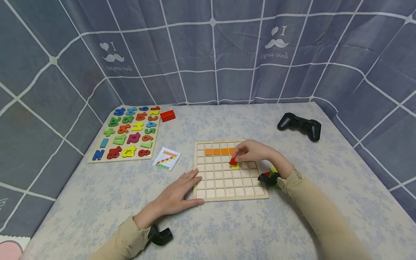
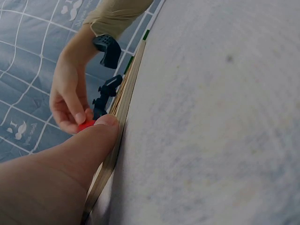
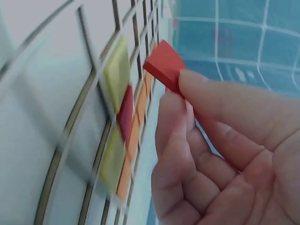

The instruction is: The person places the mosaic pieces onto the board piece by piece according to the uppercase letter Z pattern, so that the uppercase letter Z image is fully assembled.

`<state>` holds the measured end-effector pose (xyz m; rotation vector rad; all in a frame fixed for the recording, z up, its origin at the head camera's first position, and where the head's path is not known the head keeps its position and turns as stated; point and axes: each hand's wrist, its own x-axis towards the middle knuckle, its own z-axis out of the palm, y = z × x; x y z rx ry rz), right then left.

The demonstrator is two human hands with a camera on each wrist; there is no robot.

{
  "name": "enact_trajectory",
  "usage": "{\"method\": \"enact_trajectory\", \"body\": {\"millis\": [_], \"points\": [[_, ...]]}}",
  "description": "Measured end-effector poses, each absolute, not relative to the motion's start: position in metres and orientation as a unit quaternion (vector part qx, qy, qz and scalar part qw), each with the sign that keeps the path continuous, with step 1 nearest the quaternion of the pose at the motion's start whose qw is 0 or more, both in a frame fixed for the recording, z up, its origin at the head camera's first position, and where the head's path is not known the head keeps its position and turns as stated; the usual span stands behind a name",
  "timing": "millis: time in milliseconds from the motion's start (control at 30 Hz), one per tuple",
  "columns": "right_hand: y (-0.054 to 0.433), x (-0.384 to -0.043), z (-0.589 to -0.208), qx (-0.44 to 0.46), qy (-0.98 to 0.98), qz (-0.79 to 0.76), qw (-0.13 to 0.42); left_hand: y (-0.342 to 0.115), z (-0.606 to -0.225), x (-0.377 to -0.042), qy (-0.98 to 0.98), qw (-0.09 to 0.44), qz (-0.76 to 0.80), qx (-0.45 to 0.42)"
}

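Note:
My right hand (image 1: 251,151) pinches a small red tile (image 3: 165,65) between thumb and fingertips, over the wooden grid board (image 1: 227,182). In the right wrist view the tile stands tilted, apart from the grid. A row of orange tiles (image 1: 216,152) lies in the upper part of the board. Near it, the right wrist view shows a yellow tile (image 3: 116,70), a red tile (image 3: 125,112) and another yellow tile (image 3: 112,161) in the grid. My left hand (image 1: 172,196) rests at the board's left edge, fingers extended, thumb by the front left corner.
A pattern card (image 1: 167,159) lies left of the grid. Farther left are a number puzzle board (image 1: 111,140) and a red block (image 1: 167,116). A black game controller (image 1: 299,126) is at back right. Loose yellow pieces (image 1: 273,169) show by my right wrist.

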<state>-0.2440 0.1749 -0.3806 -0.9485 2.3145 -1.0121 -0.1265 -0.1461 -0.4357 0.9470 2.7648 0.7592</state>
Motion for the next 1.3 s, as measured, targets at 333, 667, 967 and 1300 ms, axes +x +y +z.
{"method": "enact_trajectory", "body": {"millis": [333, 667, 967, 1300], "points": [[0.142, -0.247, -0.383, -0.355, 0.868, -0.267, 0.223, -0.146, -0.435, -0.126, 0.915, 0.066, 0.25, 0.31], [0.155, -0.241, -0.384, -0.342, 0.868, -0.301, 0.199, -0.146, -0.435, -0.126, 0.911, 0.057, 0.257, 0.317], [0.202, -0.237, -0.381, -0.283, 0.858, -0.37, 0.216, -0.145, -0.435, -0.126, 0.911, 0.055, 0.255, 0.321], [0.247, -0.23, -0.385, -0.214, 0.868, -0.392, 0.215, -0.146, -0.436, -0.126, 0.913, 0.053, 0.25, 0.317]]}}
